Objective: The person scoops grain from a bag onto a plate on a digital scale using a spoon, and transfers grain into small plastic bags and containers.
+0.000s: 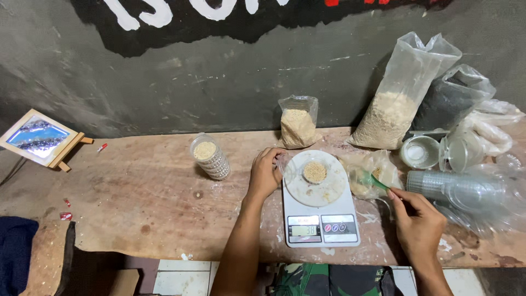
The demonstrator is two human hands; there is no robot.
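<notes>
The small cup point(315, 171) of grain sits on the scale point(320, 205) plate. The left hand point(264, 174) steadies its lid edge, the right hand point(419, 223) pinches a green scoop point(372, 181); grain should be added slowly, watching the display.

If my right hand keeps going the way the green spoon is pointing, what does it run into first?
Most likely the open clear plastic bag of pale grain: the right hand aims its small green plastic spoon up and left, with the tip already at the bag's mouth. Beyond lies the white digital kitchen scale, though depth is unclear.
</notes>
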